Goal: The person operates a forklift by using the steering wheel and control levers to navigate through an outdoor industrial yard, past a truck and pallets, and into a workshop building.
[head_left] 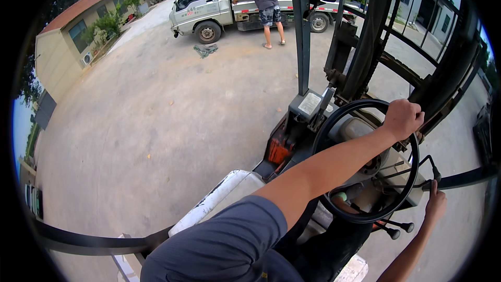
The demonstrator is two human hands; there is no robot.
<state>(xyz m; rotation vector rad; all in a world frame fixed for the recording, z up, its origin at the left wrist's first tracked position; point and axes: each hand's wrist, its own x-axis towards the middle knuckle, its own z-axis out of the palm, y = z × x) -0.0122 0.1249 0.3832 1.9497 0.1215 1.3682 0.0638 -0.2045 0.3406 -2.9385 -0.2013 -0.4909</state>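
My left arm reaches across to a black steering wheel [319, 149], and my left hand [404, 119] is closed over its upper right rim. Lower down on the right side, my right hand [436, 204] is closed at a black-knobbed control lever [436, 173], its thumb pointing up beside the knob. Part of that grip is hidden by the hand itself. Below the wheel, two more levers with round black knobs [401, 230] stick out. My legs [334, 245] in dark trousers are under the wheel, on the forklift's seat.
The forklift's dark mast [360, 57] and frame post [301, 31] rise ahead. Across the concrete yard [156, 125], a person [262, 0] stands by a white flatbed truck [201, 8] loaded with flat grey pieces. A cloth [205, 50] lies near its front wheel. Buildings [78, 28] stand left.
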